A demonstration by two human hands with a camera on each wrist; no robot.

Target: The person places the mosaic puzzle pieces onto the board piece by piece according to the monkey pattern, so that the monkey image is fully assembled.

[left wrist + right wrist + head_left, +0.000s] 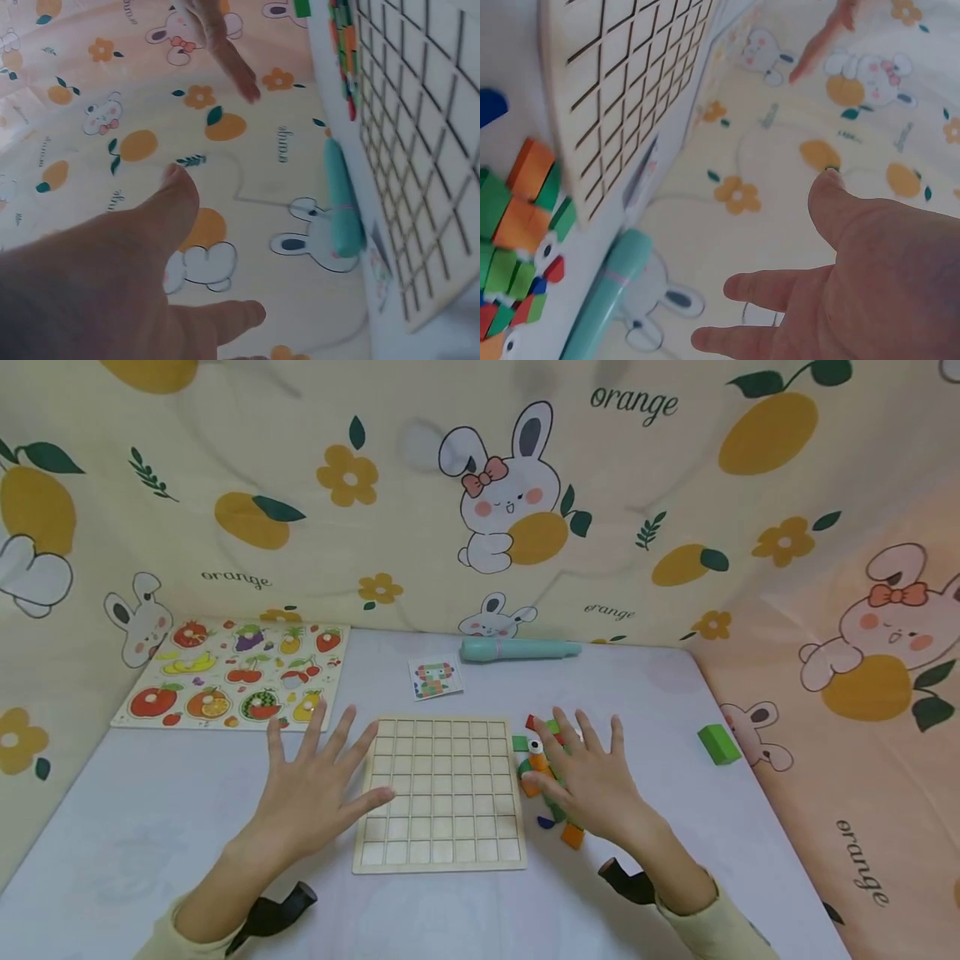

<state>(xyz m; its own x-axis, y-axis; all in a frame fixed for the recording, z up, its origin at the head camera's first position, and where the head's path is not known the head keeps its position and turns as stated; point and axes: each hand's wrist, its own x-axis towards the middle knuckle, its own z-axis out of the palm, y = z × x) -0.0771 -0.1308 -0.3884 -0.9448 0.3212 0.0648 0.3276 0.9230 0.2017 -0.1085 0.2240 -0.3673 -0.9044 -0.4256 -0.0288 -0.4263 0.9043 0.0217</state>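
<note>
Fingers spread, my left hand (305,795) hovers by the left edge of a wooden grid board (442,863) and holds nothing. My right hand (596,785), likewise spread and holding nothing, is held above a pile of small coloured blocks (573,836) to the right of the board, hiding part of it. Orange, green, red and blue pieces show in the right wrist view, among them an orange block (522,223) and pieces with eye marks. Behind the board lies a small pattern card (436,678) with a coloured figure on it.
A fruit picture board (225,681) lies at the back left. Along the rear edge of the white table (442,914) is a teal pen-shaped object (519,649). One green block (719,744) sits apart near the right edge. Printed cloth (405,552) hangs behind and at the sides.
</note>
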